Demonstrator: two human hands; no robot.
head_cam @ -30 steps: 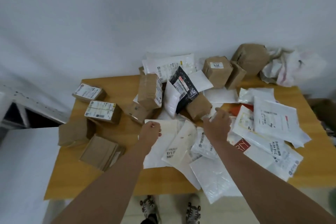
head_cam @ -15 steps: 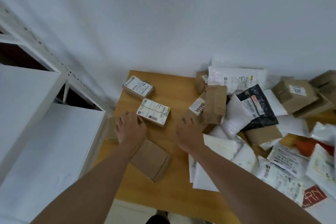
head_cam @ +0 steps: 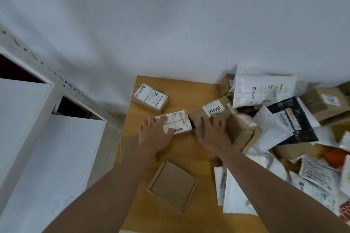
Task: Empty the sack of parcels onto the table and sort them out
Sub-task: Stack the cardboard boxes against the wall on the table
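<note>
Parcels cover the wooden table (head_cam: 181, 89). My left hand (head_cam: 154, 135) lies with spread fingers on a small box with a white label (head_cam: 179, 124). My right hand (head_cam: 212, 133) rests flat, fingers spread, on a brown cardboard box labelled "BAHA" (head_cam: 215, 110) right beside it. Another labelled box (head_cam: 150, 96) sits further back on the left. A flat brown box (head_cam: 173, 185) lies between my forearms. To the right, white mailer bags (head_cam: 263, 91), a black mailer (head_cam: 292, 119) and brown boxes (head_cam: 323, 100) are heaped together. No sack is in view.
White shelving (head_cam: 34, 128) stands close against the table's left edge. A white wall runs behind the table. A brown box (head_cam: 127, 146) sits at the left edge, partly under my left wrist. More white mailers (head_cam: 314, 176) spread over the near right.
The view has swung left since a second ago. My left hand moved forward onto the white-labelled box, and my right hand moved onto the "BAHA" box.
</note>
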